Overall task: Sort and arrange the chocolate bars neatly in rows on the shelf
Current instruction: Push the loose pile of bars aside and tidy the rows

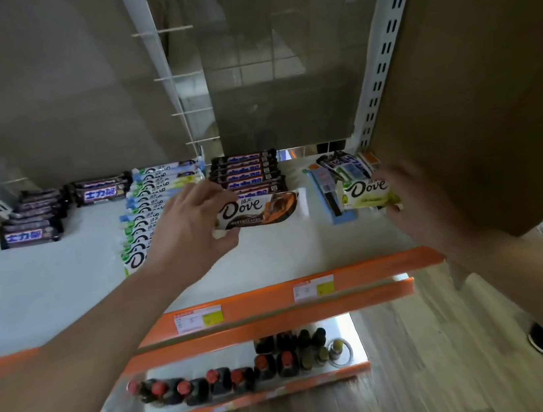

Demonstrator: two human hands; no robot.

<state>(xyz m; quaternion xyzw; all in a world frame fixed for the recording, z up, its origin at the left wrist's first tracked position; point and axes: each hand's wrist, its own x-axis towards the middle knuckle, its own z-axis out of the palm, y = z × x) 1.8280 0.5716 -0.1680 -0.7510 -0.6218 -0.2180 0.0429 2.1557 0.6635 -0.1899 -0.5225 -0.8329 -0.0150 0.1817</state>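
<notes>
My left hand [186, 227] grips the left end of a brown-and-orange Dove bar [263, 210], held just in front of a row of dark Snickers bars [247, 174] on the white shelf [269, 251]. At the shelf's right side my right hand [414, 200] holds a pale green Dove bar [365, 191], beside a loose pile of mixed bars [341, 170]. A long row of white-and-blue Dove bars [149, 208] runs front to back left of my left hand. More dark Snickers bars [32, 220] and another stack [100, 190] lie at the far left.
A brown cardboard box [474, 75] hangs over the shelf's right end. Orange price strips [295, 292] edge the shelf front. Several bottles with red caps [237, 373] stand on the lower shelf. White slotted uprights [381, 53] frame the bay. Someone's shoes [539, 340] show on the wooden floor.
</notes>
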